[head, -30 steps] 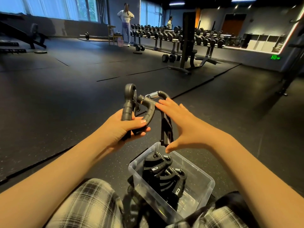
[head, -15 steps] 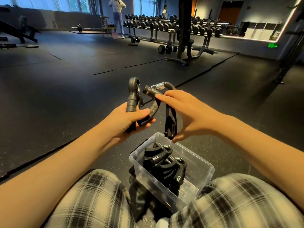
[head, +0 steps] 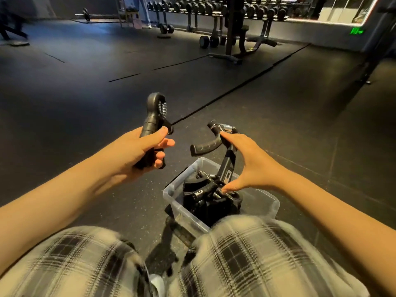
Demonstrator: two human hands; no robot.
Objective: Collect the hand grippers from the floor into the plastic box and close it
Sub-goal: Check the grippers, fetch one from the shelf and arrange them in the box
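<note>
Black ribbed gripper – left hand grips | curved gripper – right hand pinches

The hand gripper on the left has a matt black handle, ribbed and rubbery-looking, and a coiled spring of bright bare metal. The hand gripper on the right has the same dull black grip with shallow moulded dents, a shiny metal short spring and a smoother, faintly glossy plastic arm. The box is clear, smooth plastic with a light sheen on its rim. The hand grippers inside it are matt black with small metal fittings. The floor is dark matt rubber matting, finely speckled close by. The trousers are soft woven checked cloth.
</note>
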